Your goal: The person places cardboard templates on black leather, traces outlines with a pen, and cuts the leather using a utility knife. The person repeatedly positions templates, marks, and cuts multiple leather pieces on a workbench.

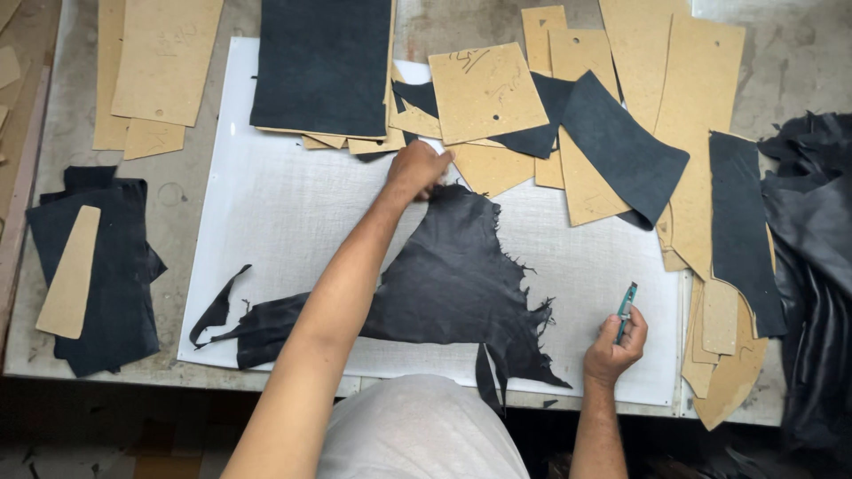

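Fingers of our left hand are curling down onto the far tip of the ragged black leather piece, pinching or pressing its top corner; we cannot tell which, since the fingertips are tucked under the knuckles. From that corner the leather is spreading back toward us in a rough triangle across the white cutting mat, its frayed edge trailing along the right side and a thin tail curling off toward the mat's near left corner. We are closing the fingers of our right hand narrowly around a slim teal-handled knife, holding it upright over the mat's near right corner, clear of the leather and just beside its frayed right edge. At the far edge of the desk, tan cardboard templates are lying overlapped with cut dark pieces, one large dark rectangle sitting on the mat's far edge and a dark slanted panel lying just right of our left hand. Along the desk's left edge we are seeing a stack of black cut pieces with a narrow tan template on top. At the right edge a heap of black hide is bunching up, with a long dark strip resting on more templates beside it.
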